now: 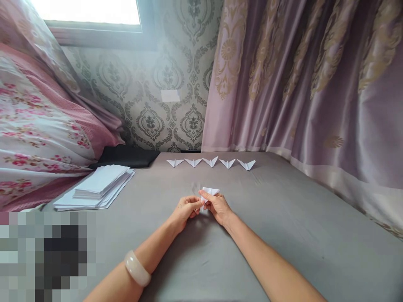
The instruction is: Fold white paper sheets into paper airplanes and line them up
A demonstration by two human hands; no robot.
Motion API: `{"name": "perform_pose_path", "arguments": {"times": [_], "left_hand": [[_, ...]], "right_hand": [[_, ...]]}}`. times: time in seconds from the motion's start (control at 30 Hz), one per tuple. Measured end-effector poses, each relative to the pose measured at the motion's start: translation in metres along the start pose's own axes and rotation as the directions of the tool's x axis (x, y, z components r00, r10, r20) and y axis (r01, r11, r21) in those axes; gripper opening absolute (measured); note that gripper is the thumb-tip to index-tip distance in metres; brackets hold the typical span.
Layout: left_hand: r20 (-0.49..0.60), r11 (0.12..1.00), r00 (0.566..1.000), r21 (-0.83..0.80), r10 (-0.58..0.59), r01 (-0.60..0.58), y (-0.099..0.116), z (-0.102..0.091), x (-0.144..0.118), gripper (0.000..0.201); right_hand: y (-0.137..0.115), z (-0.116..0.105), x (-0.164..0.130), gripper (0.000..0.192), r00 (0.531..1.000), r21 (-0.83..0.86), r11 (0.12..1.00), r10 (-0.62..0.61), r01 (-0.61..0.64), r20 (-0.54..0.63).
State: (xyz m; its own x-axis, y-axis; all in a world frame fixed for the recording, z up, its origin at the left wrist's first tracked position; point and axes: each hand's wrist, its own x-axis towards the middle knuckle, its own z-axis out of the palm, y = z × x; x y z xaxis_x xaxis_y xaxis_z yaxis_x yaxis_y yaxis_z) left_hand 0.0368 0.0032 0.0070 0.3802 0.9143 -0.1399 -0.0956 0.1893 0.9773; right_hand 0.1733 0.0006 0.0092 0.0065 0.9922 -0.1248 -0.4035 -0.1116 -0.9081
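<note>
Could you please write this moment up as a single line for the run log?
left hand: pinching folded paper piece | right hand: pinching same piece | behind: row of folded paper shapes | left: paper stack | surface: grey sheet

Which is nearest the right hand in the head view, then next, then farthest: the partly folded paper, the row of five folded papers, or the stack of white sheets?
1. Partly folded paper: pinched in the right hand, just ahead.
2. Row of five folded papers: straight ahead, nearer the wall.
3. Stack of white sheets: far left, beside the floral bedding.
</note>
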Motion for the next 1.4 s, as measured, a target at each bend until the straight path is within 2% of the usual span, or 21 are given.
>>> {"name": "perform_pose_path", "arguments": {"times": [0.37,0.53,0.63,0.73,0.93,1.03,1.17,1.4], "left_hand": [[0.092,0.999,0.995,-0.009,0.049,-0.049,-0.005,0.010,-0.003,0.040],[0.090,0.997,0.993,0.023,0.076,-0.079,-0.004,0.009,-0.005,0.044],[0.075,0.997,0.995,0.029,0.072,-0.074,-0.003,0.008,-0.005,0.041],[0.053,0.997,0.996,0.029,0.070,-0.072,-0.002,0.007,-0.004,0.036],[0.065,0.999,0.997,0.018,0.046,-0.047,0.001,0.008,-0.003,0.028],[0.082,0.999,0.996,0.012,0.034,-0.035,0.003,0.008,-0.006,0.033],[0.087,0.999,0.995,0.013,-0.044,0.043,0.006,0.008,-0.007,0.039],[0.059,0.991,0.991,-0.046,-0.123,0.126,0.004,0.008,-0.002,0.041]], "right_hand": [[-0.002,0.003,-0.001,0.020,0.994,0.046,0.999,-0.018,0.023,-0.107],[0.000,0.002,-0.002,0.024,0.995,0.049,0.999,-0.010,0.015,-0.099],[0.001,0.000,-0.002,0.031,0.996,0.044,0.999,-0.004,0.008,-0.087],[0.002,-0.001,0.000,0.028,0.995,0.047,0.999,-0.008,0.013,-0.103],[0.001,-0.001,0.002,0.017,0.989,0.080,0.997,0.000,0.011,-0.148],[-0.001,-0.005,0.004,0.016,0.986,0.094,0.996,0.013,0.003,-0.167],[-0.006,-0.013,0.011,0.016,0.977,0.116,0.993,0.033,-0.009,-0.209],[-0.005,-0.019,0.016,0.018,0.971,0.143,0.989,0.079,-0.047,-0.227]]}}
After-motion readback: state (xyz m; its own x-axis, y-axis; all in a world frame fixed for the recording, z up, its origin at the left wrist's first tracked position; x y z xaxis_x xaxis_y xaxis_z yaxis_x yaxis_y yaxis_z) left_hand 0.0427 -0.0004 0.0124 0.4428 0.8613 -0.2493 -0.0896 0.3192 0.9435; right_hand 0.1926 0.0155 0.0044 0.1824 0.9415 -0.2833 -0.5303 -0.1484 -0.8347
